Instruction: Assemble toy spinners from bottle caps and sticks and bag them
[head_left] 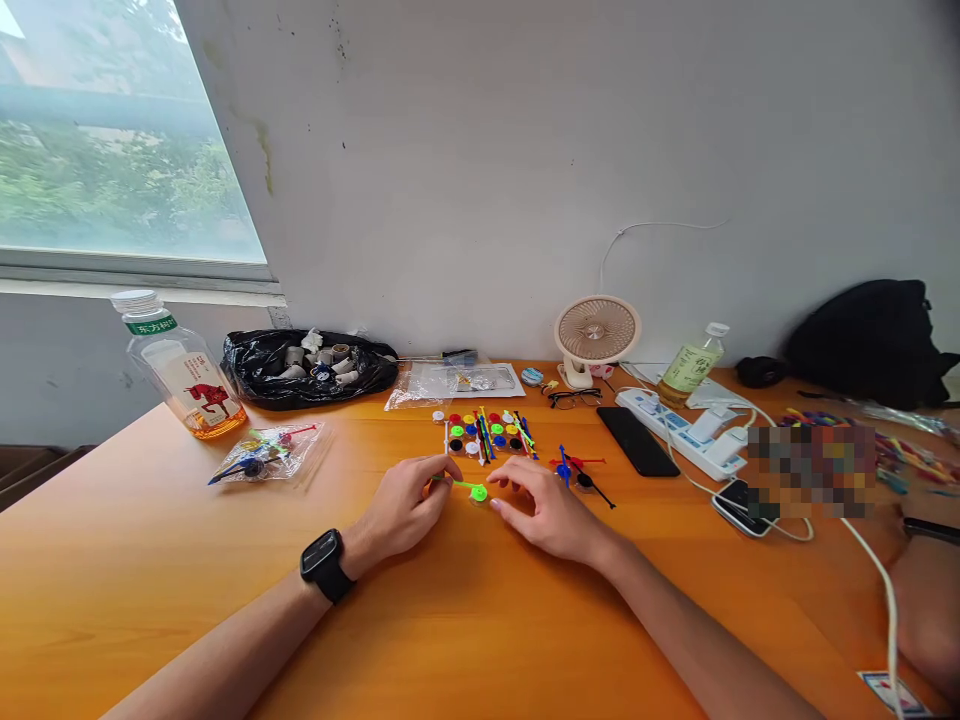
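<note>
A bright green plastic spinner arrow with a round hub (478, 493) lies low over the table between my hands. Its thin shaft runs leftward into the fingers of my left hand (409, 503), which are closed on it. My right hand (546, 508) is just right of the hub, thumb and fingers apart, with nothing visible between them. Beyond my fingers are rows of small coloured discs (471, 449) and several loose coloured arrows (486, 436). Right of my right hand lie assembled blue, red and black spinners (577, 470).
At the left stand a large drink bottle (187, 380) and a clear bag of spinners (270, 455). A black plastic bag (311, 375), small fan (598, 335), glasses (576, 398), phone (637, 440) and power strip (686, 430) line the back and right. Another person's arm (930, 600) rests far right.
</note>
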